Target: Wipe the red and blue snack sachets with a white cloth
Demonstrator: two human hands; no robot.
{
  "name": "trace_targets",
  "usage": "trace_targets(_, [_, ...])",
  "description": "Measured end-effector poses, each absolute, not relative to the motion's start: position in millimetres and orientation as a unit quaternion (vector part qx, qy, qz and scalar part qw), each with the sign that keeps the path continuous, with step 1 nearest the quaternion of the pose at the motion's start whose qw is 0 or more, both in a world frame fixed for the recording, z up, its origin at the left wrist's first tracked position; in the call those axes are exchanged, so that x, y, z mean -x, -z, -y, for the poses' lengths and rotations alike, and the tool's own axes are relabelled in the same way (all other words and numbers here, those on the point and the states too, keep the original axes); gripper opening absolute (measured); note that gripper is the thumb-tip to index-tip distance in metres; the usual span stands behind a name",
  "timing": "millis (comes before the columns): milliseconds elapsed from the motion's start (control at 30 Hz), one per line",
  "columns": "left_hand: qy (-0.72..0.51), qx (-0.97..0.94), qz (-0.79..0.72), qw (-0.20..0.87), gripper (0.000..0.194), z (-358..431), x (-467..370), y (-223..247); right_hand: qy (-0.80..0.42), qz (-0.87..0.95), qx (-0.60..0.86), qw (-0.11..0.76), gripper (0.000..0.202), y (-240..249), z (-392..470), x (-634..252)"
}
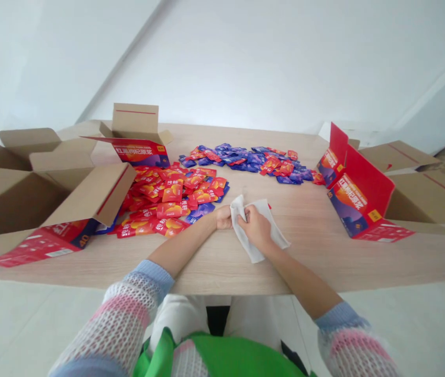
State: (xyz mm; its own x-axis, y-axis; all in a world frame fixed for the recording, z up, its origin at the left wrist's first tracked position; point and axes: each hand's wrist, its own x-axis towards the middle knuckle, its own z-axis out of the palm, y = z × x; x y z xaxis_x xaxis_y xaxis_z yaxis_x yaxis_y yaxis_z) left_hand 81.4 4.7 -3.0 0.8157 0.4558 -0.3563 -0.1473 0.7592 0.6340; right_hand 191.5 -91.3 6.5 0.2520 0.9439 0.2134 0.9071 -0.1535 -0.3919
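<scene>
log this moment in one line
left hand: touching white cloth | right hand: gripping white cloth | nearby: red packets, blue packets

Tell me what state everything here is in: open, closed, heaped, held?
White cloth-like sheet: creased, held between both hands.
Left-hand grip: closed on the sheet.
Right-hand grip: closed on the sheet.
Mostly red flat sachets, left: loosely heaped.
Blue-purple and red flat sachets, far: loosely heaped.
Near-left red-and-blue cardboard box: open.
Far-left red-and-blue cardboard box: open.
Near-right red-and-blue cardboard box: open.
</scene>
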Motion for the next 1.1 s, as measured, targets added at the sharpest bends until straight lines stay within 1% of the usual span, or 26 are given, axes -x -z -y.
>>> trace_targets(200, [-0.151, -0.314, -0.266, 0.899, 0.025, -7.5, -85.6, 6.2, -0.023, 0.558, 0.799, 0.222, 0.046, -6.1, 69.5, -217.1])
trace_targets(433, [-0.186, -0.339, -0.282, 0.878, 0.028, 1.8, -88.0, 19.4, -0.013, 0.479, 0.862, 0.165, 0.042, -4.1, 52.3, -263.5])
trace_targets(533, [-0.182, -0.322, -0.253, 0.894, 0.028, -1.8, -85.0, 19.0, -0.001, 0.516, 0.837, 0.182, 0.042, -0.4, 64.2, -251.0])
trace_targets(633, [-0.160, -0.316, -0.211, 0.911, 0.025, -7.2, -80.6, 18.7, 0.024, 0.607, 0.763, 0.223, 0.043, 1.9, 82.8, -220.0])
trace_targets(733, [-0.174, -0.334, -0.218, 0.900, 0.025, -6.9, -78.8, 20.0, 0.042, 0.645, 0.726, 0.233, 0.043, 0.8, 92.5, -195.7])
trace_targets(900, [-0.266, -0.399, -0.199, 0.855, 0.020, 6.3, -80.5, 22.7, 0.028, 0.629, 0.740, 0.236, 0.048, 2.7, 86.3, -199.3])
trace_targets(933, [-0.271, -0.410, -0.203, 0.847, 0.018, 8.7, -81.2, 22.5, 0.018, 0.638, 0.730, 0.243, 0.048, 4.5, 84.3, -204.5])
trace_targets(1000, [-0.267, -0.424, -0.226, 0.835, 0.015, 12.4, -83.3, 20.7, -0.020, 0.649, 0.717, 0.253, 0.039, 7.8, 79.7, -216.9])
trace_targets(1033, [-0.261, -0.426, -0.244, 0.832, 0.016, 14.1, -84.7, 18.6, -0.041, 0.649, 0.718, 0.250, 0.036, 9.0, 76.9, -223.5])
trace_targets(1100, [-0.246, -0.416, -0.289, 0.826, 0.021, 18.2, -87.5, 11.6, -0.066, 0.639, 0.732, 0.226, 0.037, 9.7, 70.0, -236.4])
